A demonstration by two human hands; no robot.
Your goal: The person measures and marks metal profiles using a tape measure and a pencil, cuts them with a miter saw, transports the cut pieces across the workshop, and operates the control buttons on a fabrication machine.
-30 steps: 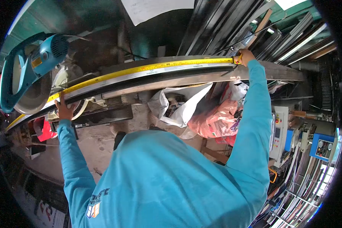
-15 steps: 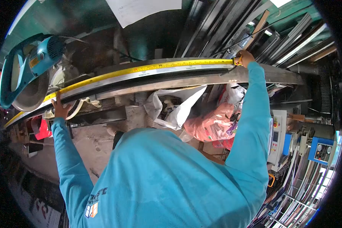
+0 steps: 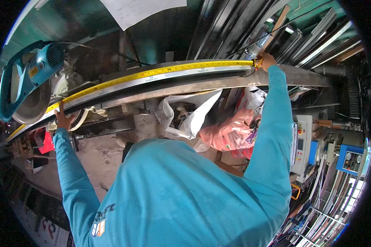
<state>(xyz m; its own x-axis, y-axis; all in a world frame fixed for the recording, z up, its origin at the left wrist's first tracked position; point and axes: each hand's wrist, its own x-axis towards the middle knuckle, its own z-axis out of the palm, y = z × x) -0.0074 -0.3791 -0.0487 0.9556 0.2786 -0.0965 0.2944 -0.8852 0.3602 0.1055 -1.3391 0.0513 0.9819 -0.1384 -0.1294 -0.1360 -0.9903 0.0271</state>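
Observation:
A yellow tape measure blade (image 3: 152, 72) is stretched along a long bar (image 3: 179, 74) with a white printed film and a black edge. At the right, my right hand (image 3: 267, 61) is closed round the tape measure's case, mostly hidden by the fingers. Near the saw, my left hand (image 3: 63, 118) touches the bar's near edge, one finger raised to the tape blade; whether it grips the bar is unclear. Bar and tape run on past my left hand, beneath the saw, to the far left.
A teal circular saw (image 3: 33, 76) stands over the bar's left part. Below the bar are a white sack (image 3: 198, 119) and a pink bag (image 3: 228, 131). Dark profiles (image 3: 231, 29) lean behind. A control panel (image 3: 303, 142) is at the right.
My left hand has shifted slightly left along the bar. My right hand stays at the tape case. The view has turned a little, moving the white sheet at the top leftwards.

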